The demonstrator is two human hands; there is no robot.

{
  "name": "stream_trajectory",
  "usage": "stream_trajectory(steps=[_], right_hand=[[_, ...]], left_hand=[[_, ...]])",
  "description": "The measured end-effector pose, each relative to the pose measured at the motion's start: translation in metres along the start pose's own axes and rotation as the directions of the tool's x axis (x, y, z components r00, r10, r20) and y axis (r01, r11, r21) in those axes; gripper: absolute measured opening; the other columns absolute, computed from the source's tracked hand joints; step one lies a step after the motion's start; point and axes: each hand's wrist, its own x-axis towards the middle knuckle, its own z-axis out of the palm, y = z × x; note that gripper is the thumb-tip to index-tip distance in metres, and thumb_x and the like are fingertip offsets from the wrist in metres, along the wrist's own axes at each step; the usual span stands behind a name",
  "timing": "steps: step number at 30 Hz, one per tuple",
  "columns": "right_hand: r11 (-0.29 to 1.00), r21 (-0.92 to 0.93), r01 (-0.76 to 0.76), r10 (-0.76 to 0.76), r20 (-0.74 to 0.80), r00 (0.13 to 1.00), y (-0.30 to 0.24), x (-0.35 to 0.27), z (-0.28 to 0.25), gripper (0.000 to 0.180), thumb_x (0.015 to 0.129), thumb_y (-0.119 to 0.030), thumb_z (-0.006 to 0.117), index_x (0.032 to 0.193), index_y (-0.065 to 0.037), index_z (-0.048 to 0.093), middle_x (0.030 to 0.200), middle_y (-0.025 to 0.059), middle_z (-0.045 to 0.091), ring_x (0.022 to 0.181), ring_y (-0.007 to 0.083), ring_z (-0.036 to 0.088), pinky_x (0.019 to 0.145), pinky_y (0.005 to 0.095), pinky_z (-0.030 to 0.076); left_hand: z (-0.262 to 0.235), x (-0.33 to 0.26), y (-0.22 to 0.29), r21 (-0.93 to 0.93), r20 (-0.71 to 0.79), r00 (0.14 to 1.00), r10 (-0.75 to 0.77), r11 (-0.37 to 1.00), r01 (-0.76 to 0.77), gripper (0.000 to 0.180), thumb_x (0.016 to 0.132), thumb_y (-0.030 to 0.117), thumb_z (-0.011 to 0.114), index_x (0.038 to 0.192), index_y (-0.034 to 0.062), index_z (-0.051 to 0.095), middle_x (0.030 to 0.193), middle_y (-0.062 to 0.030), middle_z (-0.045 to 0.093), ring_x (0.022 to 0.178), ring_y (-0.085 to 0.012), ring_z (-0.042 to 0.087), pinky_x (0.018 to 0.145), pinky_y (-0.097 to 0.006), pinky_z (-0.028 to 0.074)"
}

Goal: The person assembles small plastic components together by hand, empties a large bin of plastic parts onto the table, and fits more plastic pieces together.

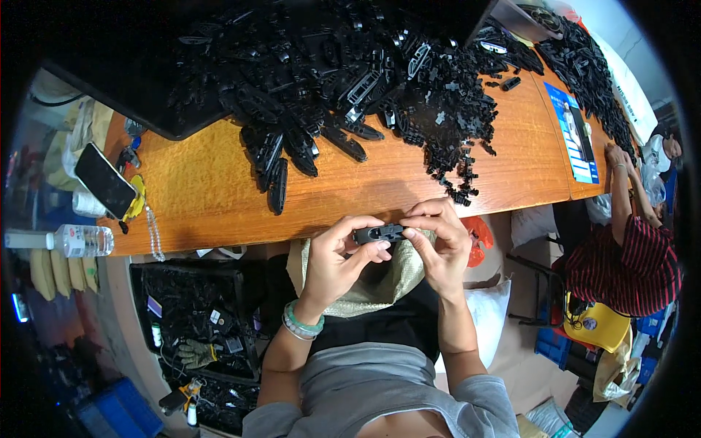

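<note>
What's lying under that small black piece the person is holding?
Under the small black plastic part, held by the left hand and right hand, a tan woven cloth covers the lap. What lies beneath the cloth is hidden.

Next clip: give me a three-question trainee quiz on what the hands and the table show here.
1. True or false: both hands grip one small black plastic part.
2. Which wrist wears bead bracelets? A) left B) right
3. Fill in: a phone lies near the table's ____ end.

Key: 1 true, the left hand and right hand pinch it at the wooden table edge, near the pile of black parts. 2 A. 3 left.
</note>
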Motion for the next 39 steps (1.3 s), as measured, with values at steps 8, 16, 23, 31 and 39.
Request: stream_trajectory(steps=[8,16,23,31,39], right_hand=[[0.994,0.067,-0.091,0.085,0.078,0.993,-0.001,-0.009,0.006,0.020,0.075,-0.001,0.068,0.096,-0.001,0.068,0.091,0.0109,0.063,0.086,0.0227,0.059,0.076,0.0299,0.046],[0.942,0.149,-0.300,0.248,0.295,0.923,0.014,-0.026,-0.013,0.017,0.079,-0.003,0.067,0.096,0.001,0.068,0.094,0.0125,0.065,0.088,0.0201,0.061,0.078,0.0297,0.047],[0.890,-0.445,-0.099,0.013,-0.192,0.981,0.021,-0.010,-0.039,0.015,0.078,0.004,0.061,0.091,-0.001,0.066,0.091,0.0114,0.061,0.083,0.0259,0.060,0.075,0.0373,0.047],[0.742,-0.669,-0.045,-0.134,-0.215,0.967,0.056,-0.008,-0.037,0.020,0.072,0.004,0.063,0.090,-0.001,0.057,0.090,0.0113,0.058,0.084,0.0291,0.054,0.074,0.0381,0.041],[0.850,-0.517,0.103,-0.268,-0.254,0.929,0.063,-0.013,-0.027,0.024,0.069,0.015,0.063,0.089,0.002,0.057,0.088,0.0149,0.059,0.079,0.0289,0.058,0.069,0.0338,0.047]], left_hand=[[0.004,0.000,-0.006,0.100,-0.033,0.994,0.103,0.990,-0.099,0.018,0.082,-0.004,0.062,0.100,-0.0053,0.057,0.092,-0.0087,0.063,0.076,-0.0123,0.065,0.068,-0.023,0.054],[-0.017,0.010,0.009,0.400,0.286,0.952,-0.110,0.917,-0.014,0.021,0.092,0.008,0.051,0.102,-0.0068,0.063,0.086,-0.0148,0.067,0.076,-0.0162,0.067,0.065,-0.026,0.052],[-0.019,0.094,0.010,0.900,0.057,0.923,0.380,0.381,-0.213,0.031,0.092,0.028,0.055,0.091,-0.0034,0.057,0.080,-0.0212,0.058,0.063,-0.0300,0.062,0.054,-0.036,0.049],[-0.021,0.088,-0.016,0.993,-0.006,0.911,0.412,0.111,-0.044,0.022,0.087,0.021,0.060,0.094,0.0022,0.050,0.089,-0.0196,0.054,0.076,-0.0320,0.062,0.058,-0.039,0.051],[-0.013,0.042,-0.018,-0.066,-0.153,0.988,-0.001,0.998,-0.009,0.013,0.087,0.000,0.059,0.099,-0.0052,0.058,0.086,-0.0093,0.063,0.073,-0.0113,0.061,0.062,-0.023,0.052]])
